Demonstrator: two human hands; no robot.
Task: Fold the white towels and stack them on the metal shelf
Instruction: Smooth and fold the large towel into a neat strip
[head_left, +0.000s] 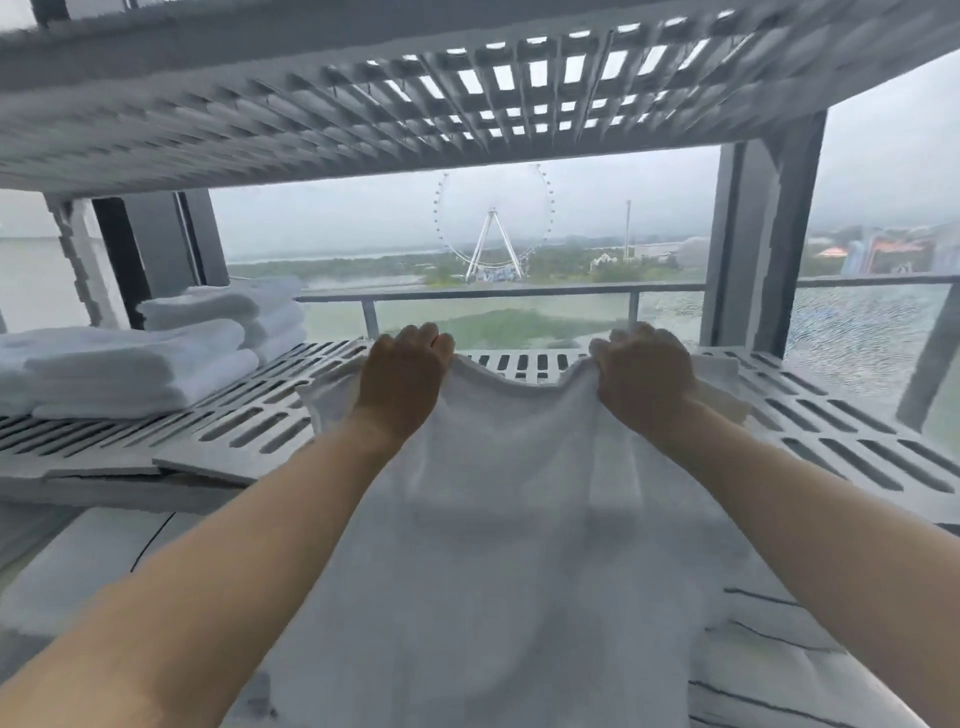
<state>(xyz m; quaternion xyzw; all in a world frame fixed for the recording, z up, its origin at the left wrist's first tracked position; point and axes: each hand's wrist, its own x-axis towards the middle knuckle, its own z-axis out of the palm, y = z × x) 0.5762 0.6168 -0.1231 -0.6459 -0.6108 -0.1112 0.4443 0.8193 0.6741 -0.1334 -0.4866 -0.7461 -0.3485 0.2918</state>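
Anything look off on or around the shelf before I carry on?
The glass panel right of the shelf shows a crackle pattern, possibly cracks or rippled water behind. The folded towels at left sit tidy; the held towel looks fine.

The towel (519, 493) in the middle is plain white, shading to pale grey in its folds. The folded towels (130, 364) at the left are the same plain white. The shelf (831, 431) is light grey, patterned with rows of dark oblong slots. The upper shelf (363, 114) is grey too, a grid of square openings that show white light. The window frame (156, 244) at the left is dark, almost black; the post (763, 234) at the right is mid-grey. Outside, the Ferris wheel (493, 223) is white against a pale grey sky (337, 218), with green trees (571, 265) and a grey railing (467, 295). The surface (769, 639) at the lower right is white with thin dark stripes.
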